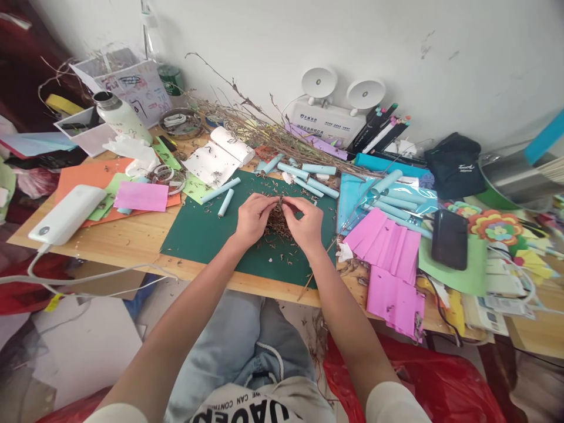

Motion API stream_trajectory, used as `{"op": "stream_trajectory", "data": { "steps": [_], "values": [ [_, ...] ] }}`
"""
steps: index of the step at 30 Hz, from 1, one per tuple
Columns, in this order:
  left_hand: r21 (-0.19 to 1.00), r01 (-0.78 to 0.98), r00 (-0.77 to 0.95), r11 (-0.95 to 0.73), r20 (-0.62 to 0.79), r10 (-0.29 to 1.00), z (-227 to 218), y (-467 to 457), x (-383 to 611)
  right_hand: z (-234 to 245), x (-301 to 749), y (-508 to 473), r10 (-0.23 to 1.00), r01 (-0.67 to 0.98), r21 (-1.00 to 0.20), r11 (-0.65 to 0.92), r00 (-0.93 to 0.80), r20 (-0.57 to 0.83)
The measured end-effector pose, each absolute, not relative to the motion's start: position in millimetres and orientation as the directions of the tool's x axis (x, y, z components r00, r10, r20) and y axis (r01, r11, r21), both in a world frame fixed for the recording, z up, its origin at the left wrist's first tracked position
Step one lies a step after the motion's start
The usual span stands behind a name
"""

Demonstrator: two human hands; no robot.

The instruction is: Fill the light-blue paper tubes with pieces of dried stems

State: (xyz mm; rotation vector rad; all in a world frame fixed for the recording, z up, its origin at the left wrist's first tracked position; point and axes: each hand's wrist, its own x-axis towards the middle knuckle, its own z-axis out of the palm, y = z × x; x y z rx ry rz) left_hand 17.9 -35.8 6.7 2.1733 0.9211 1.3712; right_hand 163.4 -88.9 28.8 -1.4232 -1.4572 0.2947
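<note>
Wears a pale top (399,405) and light jeans (215,346) nearest the lens, with a red plastic bag (423,376) low to the right. Stretches both bare forearms forward over the edge of a wooden table (48,235), with wrists turned inward. Brings the left hand (252,223) and right hand (307,223) almost together above a heap of dry brown plant bits (277,227) on a dark green mat (198,235). Curls the fingers and draws each thumb in narrow against the forefinger. Seems to pinch some of the bits at the tips; cannot tell which hand grips them. Shows, right of the mat, pink paper strips (388,244) and a dark phone-shaped object (449,239); to the left, a white power bank (66,214). Shows, farther back, light blue paper rolls (293,171), then long dry stems (282,141), then a white twin-lamp unit (335,111) before a pale wall (247,35).
</note>
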Motion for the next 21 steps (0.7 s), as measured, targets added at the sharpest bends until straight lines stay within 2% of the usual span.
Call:
{"op": "stream_trajectory", "data": {
  "steps": [6,10,14,17,19,21],
  "values": [
    [0.661,0.331,0.314,-0.674,0.596,0.739,6.5,-38.2,17.0,22.4,165.0,-86.3,0.802,0.699,-0.63,0.338,0.137,0.581],
    [0.565,0.386,0.379,-0.729,0.623,0.684,6.0,-36.9,15.9,19.1,166.8,-86.8,0.788,0.786,-0.518,0.337,0.066,0.612],
    [0.442,0.445,0.468,-0.779,0.627,0.623,6.7,-35.9,17.8,21.5,162.5,-90.2,0.792,0.837,-0.463,0.291,0.061,0.608],
    [0.353,0.508,0.49,-0.786,0.632,0.6,7.7,-37.0,20.2,25.4,157.4,-92.3,0.8,0.836,-0.49,0.245,0.11,0.589],
    [0.337,0.527,0.48,-0.781,0.64,0.6,8.8,-38.4,20.7,27.9,157.3,-92.5,0.803,0.784,-0.579,0.222,0.189,0.565],
    [0.383,0.508,0.447,-0.772,0.648,0.616,10.0,-39.6,19.7,29.5,161.4,-91.7,0.807,0.684,-0.704,0.193,0.297,0.51]
  ]
}}
